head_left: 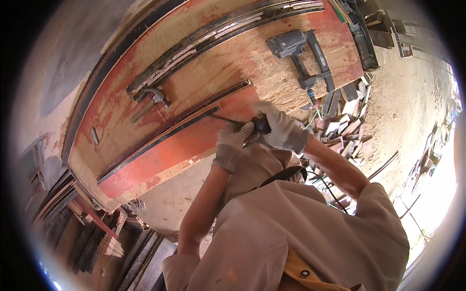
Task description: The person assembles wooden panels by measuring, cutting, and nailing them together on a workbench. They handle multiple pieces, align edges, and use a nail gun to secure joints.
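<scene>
Both my hands wear pale knitted gloves with grey cuffs and are close together over the near edge of a long red-orange board [165,162]. My right hand [277,127], slightly blurred, is closed round the black handle of a thin-shafted tool [262,126]. Its dark, narrow shaft points left over the board; I cannot make out its exact kind. Just left of the handle, my left hand [234,139] is closed on the same tool, thumb along it, and partly hides it. A dark strip [189,123] runs along the board's far side.
The board lies on a worn, dusty wooden worktable [218,68]. A hammer [154,98], a small metal cylinder [94,136] and a nail gun [301,53] with a hose lie on it. Long stacked strips [213,36] are at the back. Wood scraps [347,119] cover the floor at right.
</scene>
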Demonstrator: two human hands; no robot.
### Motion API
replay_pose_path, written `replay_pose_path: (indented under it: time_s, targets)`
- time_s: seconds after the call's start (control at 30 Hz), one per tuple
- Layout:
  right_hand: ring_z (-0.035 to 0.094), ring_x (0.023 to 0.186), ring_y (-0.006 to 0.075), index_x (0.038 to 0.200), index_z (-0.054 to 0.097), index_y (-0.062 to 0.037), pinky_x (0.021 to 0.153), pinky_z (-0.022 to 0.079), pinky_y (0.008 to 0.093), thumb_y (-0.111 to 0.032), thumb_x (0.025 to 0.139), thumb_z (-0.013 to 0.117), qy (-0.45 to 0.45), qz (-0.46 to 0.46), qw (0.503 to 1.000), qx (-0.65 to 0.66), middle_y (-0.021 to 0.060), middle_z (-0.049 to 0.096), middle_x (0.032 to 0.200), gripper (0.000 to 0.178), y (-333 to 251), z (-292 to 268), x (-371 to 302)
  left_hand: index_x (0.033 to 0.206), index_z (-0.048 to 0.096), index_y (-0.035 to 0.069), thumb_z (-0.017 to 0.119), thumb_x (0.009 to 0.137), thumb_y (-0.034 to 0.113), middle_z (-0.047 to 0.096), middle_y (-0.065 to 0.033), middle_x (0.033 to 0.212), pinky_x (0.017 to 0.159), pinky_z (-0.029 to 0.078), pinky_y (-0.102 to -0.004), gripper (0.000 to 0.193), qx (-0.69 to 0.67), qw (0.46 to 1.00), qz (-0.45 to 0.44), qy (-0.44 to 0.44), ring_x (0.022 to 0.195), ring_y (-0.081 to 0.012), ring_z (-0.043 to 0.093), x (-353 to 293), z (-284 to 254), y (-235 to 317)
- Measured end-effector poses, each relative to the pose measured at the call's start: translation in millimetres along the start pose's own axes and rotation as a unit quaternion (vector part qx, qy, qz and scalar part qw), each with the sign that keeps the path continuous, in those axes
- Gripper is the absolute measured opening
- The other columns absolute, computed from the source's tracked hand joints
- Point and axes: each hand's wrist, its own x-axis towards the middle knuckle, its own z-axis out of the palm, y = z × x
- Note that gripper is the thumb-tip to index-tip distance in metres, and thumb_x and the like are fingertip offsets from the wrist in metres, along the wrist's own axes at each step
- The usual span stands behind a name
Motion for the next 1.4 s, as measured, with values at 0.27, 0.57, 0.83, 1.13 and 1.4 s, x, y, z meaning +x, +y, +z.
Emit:
replay_pose_path:
  time_s: [0.27, 0.57, 0.83, 1.13, 1.4]
  targets:
    - [0.072, 0.103, 0.0322, 0.149, 0.051, -0.0085, 0.088, 0.06, 0.0397, -0.032, 0.087, 0.083, -0.187, 0.008, 0.972, 0.145, 0.0168, 0.07, 0.116, 0.074, 0.8, -37.2, 19.0, 0.131, 0.062, -0.001, 0.075, 0.1, 0.017, 0.069, -0.0117, 0.118, 0.086, 0.063, -0.0359, 0.038, 0.092, 0.991, 0.082, -0.055, 0.1, -0.0221, 0.07, -2.1, -12.5, 3.1]
    - [0.071, 0.099, 0.0209, 0.121, 0.07, -0.0033, 0.088, 0.057, 0.032, -0.045, 0.097, 0.072, 0.017, 0.269, 0.912, 0.309, 0.0126, 0.073, 0.108, 0.048, -36.6, -32.5, 0.3, 0.145, 0.058, 0.004, 0.067, 0.104, 0.019, 0.066, -0.0131, 0.131, 0.095, 0.062, -0.0393, 0.044, -0.187, 0.977, -0.037, -0.092, 0.116, -0.0257, 0.068, -12.4, 22.8, -4.7]
    - [0.07, 0.107, 0.0357, 0.146, 0.058, -0.0136, 0.088, 0.061, 0.0474, -0.049, 0.08, 0.085, -0.084, -0.137, 0.987, -0.006, 0.0147, 0.066, 0.131, 0.079, -28.9, -49.3, -3.3, 0.131, 0.068, -0.002, 0.064, 0.104, 0.015, 0.074, -0.0134, 0.118, 0.091, 0.058, -0.0321, 0.033, 0.477, 0.851, 0.217, -0.031, 0.106, -0.0171, 0.07, -10.7, -7.3, -3.8]
    - [0.067, 0.099, 0.0397, 0.168, 0.015, -0.0029, 0.081, 0.057, 0.0495, -0.03, 0.078, 0.081, -0.181, -0.093, 0.965, -0.165, 0.0227, 0.065, 0.114, 0.115, -14.5, -21.7, -4.7, 0.109, 0.075, -0.004, 0.083, 0.093, 0.03, 0.079, -0.0105, 0.097, 0.079, 0.057, -0.0303, 0.039, 0.278, 0.96, 0.0, 0.001, 0.089, -0.015, 0.072, -12.1, 4.2, 4.1]
    - [0.073, 0.091, 0.0315, 0.135, 0.065, -0.0117, 0.075, 0.057, 0.044, -0.046, 0.089, 0.074, -0.322, -0.081, 0.933, -0.139, 0.0145, 0.073, 0.098, 0.058, 3.0, -68.4, 22.6, 0.101, 0.073, -0.002, 0.086, 0.089, 0.028, 0.075, -0.0048, 0.09, 0.071, 0.054, -0.0279, 0.035, 0.194, 0.98, 0.021, -0.035, 0.081, -0.0125, 0.068, -18.1, -26.1, 28.4]
